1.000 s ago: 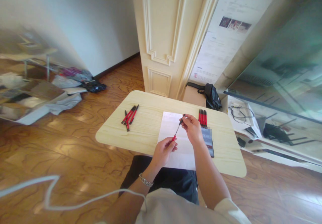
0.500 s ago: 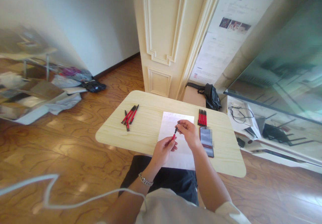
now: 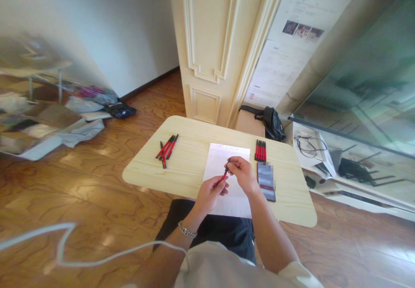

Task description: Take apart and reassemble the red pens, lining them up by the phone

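My left hand (image 3: 210, 194) pinches the near end of a red and black pen (image 3: 226, 171), while my right hand (image 3: 241, 173) grips its far, black end. The pen is held just above a white sheet of paper (image 3: 223, 154) on the light wooden table (image 3: 188, 167). A loose pile of several red and black pens (image 3: 167, 146) lies on the table's left part. A neat row of the same pens (image 3: 260, 150) lies to the right of the paper, beyond my right hand.
A dark phone (image 3: 266, 181) lies right of the paper, beside my right wrist. A black bag (image 3: 272, 123) sits on the floor behind the table. Clutter (image 3: 84, 115) lies on the wooden floor at left. A glass-fronted TV stand (image 3: 356, 167) is at right.
My right hand has slid back along the pen toward my left hand, so less of the pen shows between them. The left hand has stayed in place.
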`<state>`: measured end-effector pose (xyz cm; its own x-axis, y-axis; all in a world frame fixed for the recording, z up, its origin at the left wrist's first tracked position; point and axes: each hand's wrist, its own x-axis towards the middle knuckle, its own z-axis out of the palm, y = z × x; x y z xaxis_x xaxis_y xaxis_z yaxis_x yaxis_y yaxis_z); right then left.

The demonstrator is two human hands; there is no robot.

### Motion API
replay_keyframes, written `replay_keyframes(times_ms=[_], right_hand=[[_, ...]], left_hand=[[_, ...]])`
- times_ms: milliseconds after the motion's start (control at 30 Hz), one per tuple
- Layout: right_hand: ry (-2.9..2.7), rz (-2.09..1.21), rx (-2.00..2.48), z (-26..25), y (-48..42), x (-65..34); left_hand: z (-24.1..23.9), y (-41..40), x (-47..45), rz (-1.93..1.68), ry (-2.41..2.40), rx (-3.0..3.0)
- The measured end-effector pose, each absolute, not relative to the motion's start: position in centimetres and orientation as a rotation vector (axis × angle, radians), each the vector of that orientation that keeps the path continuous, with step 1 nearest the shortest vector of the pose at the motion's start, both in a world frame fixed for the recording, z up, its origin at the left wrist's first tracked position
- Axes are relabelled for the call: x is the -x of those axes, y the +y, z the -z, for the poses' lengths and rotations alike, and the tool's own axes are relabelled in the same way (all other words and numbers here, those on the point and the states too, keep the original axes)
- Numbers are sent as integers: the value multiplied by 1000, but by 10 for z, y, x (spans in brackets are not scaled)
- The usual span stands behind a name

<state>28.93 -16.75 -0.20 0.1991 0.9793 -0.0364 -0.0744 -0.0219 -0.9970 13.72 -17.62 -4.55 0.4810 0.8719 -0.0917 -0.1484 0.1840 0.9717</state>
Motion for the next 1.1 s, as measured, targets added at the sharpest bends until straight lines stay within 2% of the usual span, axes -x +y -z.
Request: replay_keyframes(times_ms=[333, 600, 833, 1100], right_hand=[[-1025, -1195, 1154, 2, -172, -289], [-1113, -1047, 1391, 9, -166, -278], [-940, -890, 1585, 24, -167, -259], [-884, -1183, 1259, 5, -171, -283]], left_hand=[[28, -179, -135, -722, 590, -848], [31, -179, -143, -843, 835, -854], [42, -179, -147, -911, 898, -957], [35, -177, -139, -785, 811, -878]])
